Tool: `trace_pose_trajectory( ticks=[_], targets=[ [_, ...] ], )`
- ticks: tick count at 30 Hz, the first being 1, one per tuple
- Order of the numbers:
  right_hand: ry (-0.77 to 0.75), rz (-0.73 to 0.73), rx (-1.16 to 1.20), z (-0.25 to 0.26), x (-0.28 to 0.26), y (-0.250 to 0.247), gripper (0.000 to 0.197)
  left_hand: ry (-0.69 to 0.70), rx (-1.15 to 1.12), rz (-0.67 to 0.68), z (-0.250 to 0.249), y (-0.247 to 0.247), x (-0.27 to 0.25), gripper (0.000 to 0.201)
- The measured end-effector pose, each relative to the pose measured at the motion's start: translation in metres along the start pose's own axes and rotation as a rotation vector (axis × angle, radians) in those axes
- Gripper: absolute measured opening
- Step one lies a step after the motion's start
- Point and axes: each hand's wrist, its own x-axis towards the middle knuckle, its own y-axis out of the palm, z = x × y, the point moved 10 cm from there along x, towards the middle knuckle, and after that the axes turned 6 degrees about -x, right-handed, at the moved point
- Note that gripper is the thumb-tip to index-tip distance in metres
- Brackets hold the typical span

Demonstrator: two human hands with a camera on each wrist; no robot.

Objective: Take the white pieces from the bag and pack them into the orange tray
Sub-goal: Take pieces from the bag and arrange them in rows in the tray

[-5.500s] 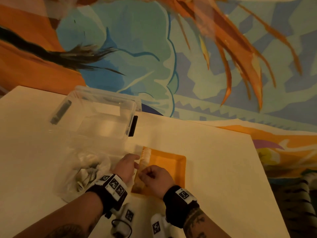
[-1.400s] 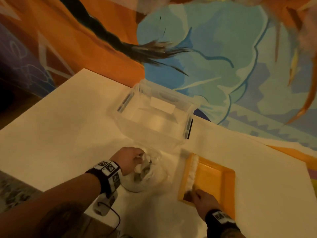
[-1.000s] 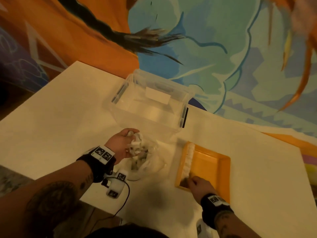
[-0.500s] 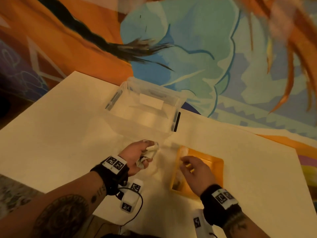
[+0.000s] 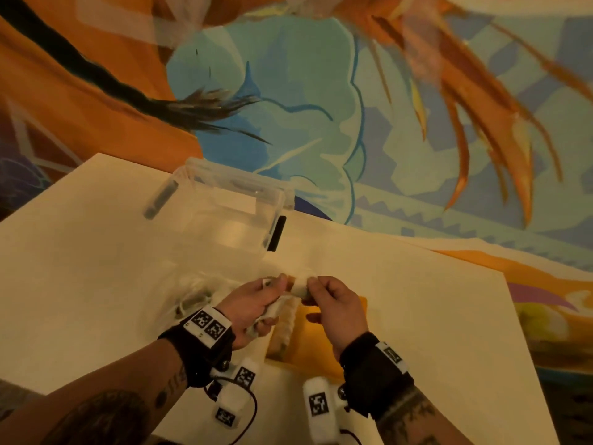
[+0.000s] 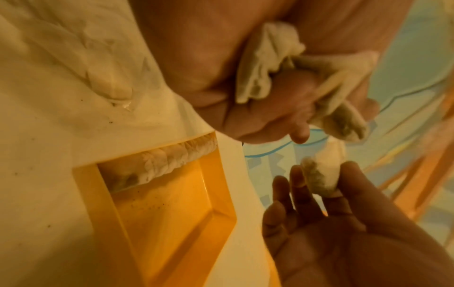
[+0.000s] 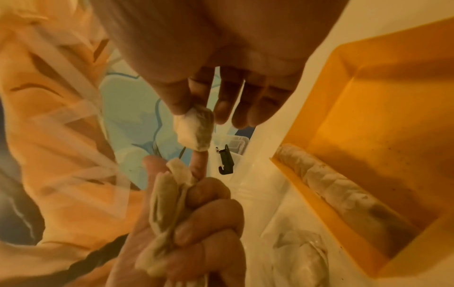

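Note:
My left hand [image 5: 256, 300] grips a bunch of white pieces [image 7: 164, 209] in its curled fingers, above the tray's left side. My right hand [image 5: 324, 293] pinches a single white piece [image 7: 194, 130] between thumb and forefinger, close to the left hand's fingertips. The same pinched piece [image 6: 319, 172] shows in the left wrist view, with the bunch [image 6: 265, 62] above it. The orange tray [image 5: 321, 335] lies on the table under both hands. A row of white pieces [image 7: 336, 184] lines its left wall. The clear bag [image 5: 192, 293] with more pieces lies left of the tray.
A clear plastic bin [image 5: 224, 216] with black latches stands on the white table [image 5: 417, 316] behind the bag. Beyond the table's far edge lies a floor painted in orange and blue. Wrist cameras hang below both wrists.
My left hand has left the bag with a bunch of pieces and come over the tray. My right hand rose from the tray's front corner and took one piece from the bunch.

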Motion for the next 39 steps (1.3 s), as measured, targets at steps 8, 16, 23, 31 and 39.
trace_pose_trajectory(
  ticks=[8, 16, 23, 31, 39],
  targets=[
    [-0.052, 0.004, -0.034, -0.014, -0.002, -0.013, 0.013, 0.274, 0.448, -0.154, -0.011, 0.006, -0.005, 0.020],
    [-0.076, 0.040, -0.138, -0.048, 0.000, -0.006, 0.007, 0.277, 0.580, -0.193, -0.006, -0.005, 0.003, 0.018],
    [0.009, 0.026, -0.269, -0.070, 0.020, -0.010, 0.010, 0.207, 0.745, -0.202, -0.006, -0.012, 0.021, 0.018],
    [0.253, -0.125, -0.469, -0.121, 0.076, -0.045, 0.015, 0.065, 1.168, -0.314, 0.003, -0.049, 0.060, 0.049],
    [0.425, -0.071, -0.562, -0.148, 0.102, -0.027, 0.036, -0.018, 1.249, -0.215, 0.023, -0.049, 0.065, 0.031]
  ],
)
